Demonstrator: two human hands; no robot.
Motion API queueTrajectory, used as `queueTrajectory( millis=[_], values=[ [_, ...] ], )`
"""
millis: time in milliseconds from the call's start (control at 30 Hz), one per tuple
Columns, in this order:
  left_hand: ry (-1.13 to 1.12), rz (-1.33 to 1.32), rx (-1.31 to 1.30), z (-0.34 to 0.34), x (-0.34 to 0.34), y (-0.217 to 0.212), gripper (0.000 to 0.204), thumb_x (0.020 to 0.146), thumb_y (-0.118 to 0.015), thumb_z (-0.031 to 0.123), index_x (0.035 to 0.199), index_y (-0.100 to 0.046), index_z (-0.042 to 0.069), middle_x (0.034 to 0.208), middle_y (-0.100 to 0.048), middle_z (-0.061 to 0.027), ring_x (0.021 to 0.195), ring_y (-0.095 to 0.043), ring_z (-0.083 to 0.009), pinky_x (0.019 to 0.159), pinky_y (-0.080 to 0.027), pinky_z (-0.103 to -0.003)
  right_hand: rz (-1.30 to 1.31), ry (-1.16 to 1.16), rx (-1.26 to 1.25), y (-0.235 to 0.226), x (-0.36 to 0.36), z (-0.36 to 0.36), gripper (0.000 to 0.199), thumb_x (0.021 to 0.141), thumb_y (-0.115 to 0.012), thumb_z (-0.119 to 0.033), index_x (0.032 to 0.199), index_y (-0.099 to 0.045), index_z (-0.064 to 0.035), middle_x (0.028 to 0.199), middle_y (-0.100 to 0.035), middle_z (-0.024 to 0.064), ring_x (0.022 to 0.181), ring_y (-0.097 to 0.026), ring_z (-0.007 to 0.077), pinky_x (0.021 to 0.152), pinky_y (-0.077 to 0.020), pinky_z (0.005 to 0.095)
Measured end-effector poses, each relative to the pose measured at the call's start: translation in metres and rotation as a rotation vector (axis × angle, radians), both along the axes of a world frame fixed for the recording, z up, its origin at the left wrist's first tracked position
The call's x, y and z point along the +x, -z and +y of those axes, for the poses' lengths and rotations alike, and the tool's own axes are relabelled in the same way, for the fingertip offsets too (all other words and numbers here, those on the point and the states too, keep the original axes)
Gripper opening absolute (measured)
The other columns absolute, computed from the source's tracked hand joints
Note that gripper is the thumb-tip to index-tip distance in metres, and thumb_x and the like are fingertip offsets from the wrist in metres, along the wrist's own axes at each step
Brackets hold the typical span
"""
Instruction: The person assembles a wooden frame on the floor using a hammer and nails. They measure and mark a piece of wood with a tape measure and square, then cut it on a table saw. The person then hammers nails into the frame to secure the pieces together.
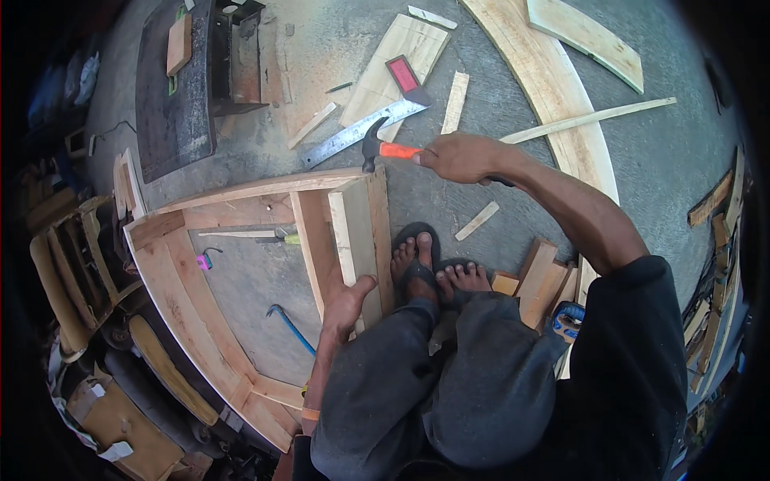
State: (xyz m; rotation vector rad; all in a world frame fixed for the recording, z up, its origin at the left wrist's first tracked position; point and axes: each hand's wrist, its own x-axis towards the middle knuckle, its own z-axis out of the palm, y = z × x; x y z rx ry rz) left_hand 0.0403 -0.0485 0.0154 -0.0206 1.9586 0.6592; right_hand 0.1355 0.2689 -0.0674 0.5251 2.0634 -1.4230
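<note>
Grey concrete floor (265, 321) is strewn with cut timber across the frame, and right at the centre the work is gathered; a hammer (399, 151) with an orange handle is gripped by the right hand (461, 158), fingers closed round the grip; its dark head is held at the top corner of a wooden frame (180, 268), though whether the wood is touched cannot be told!

Down below, a pale board (353, 228) is clasped by the left hand (349, 303) near its lower end, thumb laid across it, the other fingers partly hidden; that board is set at the right end of the wooden frame, which is stretched across the left half of the picture.

Inside the frame a blue pry bar (293, 329) is seen, lower centre; above the corner a metal square (361, 132) is laid, tilted, its blade overlapping a plank (401, 52); upper right, a long curved board (553, 88) is crossed by a thin strip (597, 120); right of the sandalled feet (417, 252), wood blocks (541, 276) are bunched, with a blue-and-black tape measure (568, 318) just beside them.
</note>
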Motion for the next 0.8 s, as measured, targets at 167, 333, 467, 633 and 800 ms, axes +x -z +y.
queueTrajectory(
  millis=[167,333,467,633,800],
  values=[
    [-0.168,-0.137,0.241,-0.013,0.016,-0.008,0.075,0.086,-0.07,0.019,0.152,-0.039,-0.001,0.137,-0.059,-0.0192,0.125,-0.058,-0.0284,0.11,-0.043,-0.039,-0.049,0.552,-0.006,0.033,0.043,-0.048,0.053,0.107,-0.044,-0.048,0.103,-0.061,0.0014,0.059,-0.053,0.009,0.043,-0.056,0.0231,0.042,-0.0463,0.0395],
    [0.002,-0.123,0.0,-0.133,0.046,0.001,0.084,0.092,-0.069,0.027,0.162,-0.028,0.007,0.156,-0.044,-0.0218,0.143,-0.044,-0.0323,0.119,-0.034,-0.04,-0.163,0.921,-0.259,0.046,0.121,-0.102,0.047,0.104,-0.054,-0.048,0.108,-0.062,-0.0013,0.058,-0.046,-0.0007,0.04,-0.048,0.0128,0.039,-0.0411,0.0322],
    [-0.038,-0.188,-0.065,-0.172,0.069,-0.004,0.087,0.091,-0.07,0.034,0.162,-0.027,0.008,0.158,-0.041,-0.0213,0.146,-0.04,-0.0329,0.121,-0.032,-0.041,-0.177,0.831,-0.143,0.054,0.179,-0.12,0.045,0.103,-0.057,-0.045,0.11,-0.062,-0.0003,0.063,-0.051,0.0048,0.051,-0.057,0.0207,0.051,-0.0492,0.0414],
    [-0.112,-0.246,0.053,-0.166,0.076,-0.01,0.093,0.09,-0.071,0.044,0.163,-0.026,0.009,0.161,-0.037,-0.0206,0.15,-0.035,-0.0337,0.122,-0.03,-0.042,-0.266,0.396,0.418,0.069,0.201,-0.12,0.042,0.099,-0.063,-0.038,0.115,-0.062,0.0013,0.084,-0.066,0.0214,0.087,-0.069,0.0406,0.084,-0.0534,0.0525],
    [-0.216,-0.29,0.175,-0.202,0.086,-0.022,0.098,0.088,-0.072,0.053,0.163,-0.025,0.01,0.164,-0.033,-0.0199,0.153,-0.029,-0.0345,0.124,-0.028,-0.043,0.236,0.24,0.622,0.012,0.147,-0.097,0.036,0.099,-0.064,-0.024,0.125,-0.061,0.0014,0.106,-0.068,0.0245,0.099,-0.069,0.0417,0.084,-0.0546,0.0507]
  ],
)
